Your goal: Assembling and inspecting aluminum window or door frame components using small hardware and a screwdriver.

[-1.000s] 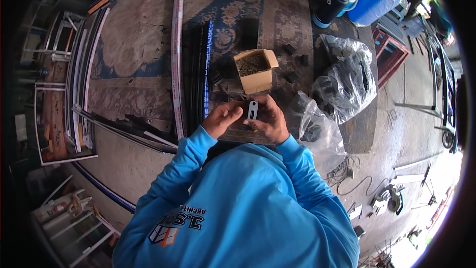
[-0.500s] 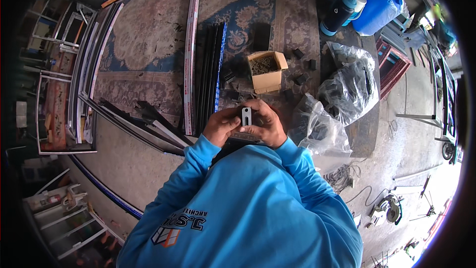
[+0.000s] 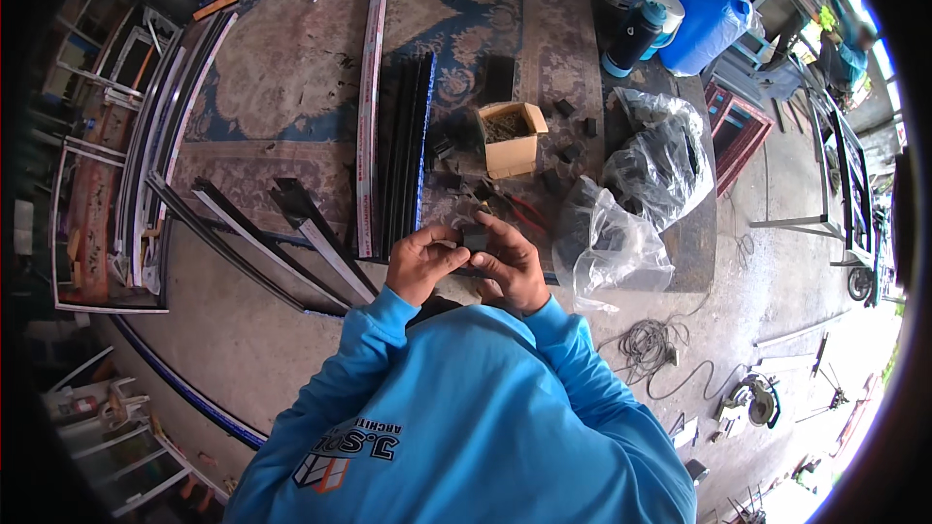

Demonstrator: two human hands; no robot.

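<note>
Pinching a dark block [image 3: 474,237], left hand [image 3: 419,263] and right hand [image 3: 515,266] both clamp it. Beyond them sits a cardboard box [image 3: 512,158] (flap open).

Left hand [image 3: 418,267] and right hand [image 3: 515,270] close together in front of the torso [image 3: 456,408]
Both hands are bare, with fingers bent in a pinching grip; the left thumb [image 3: 451,258] and right thumb [image 3: 489,263] point inward, toward each other. The 2 forearms [image 3: 342,357], in long blue sleeves [image 3: 610,369], slant up and inward, bent at the elbows, the cuffs [image 3: 390,312] ending at the wrists.
</note>
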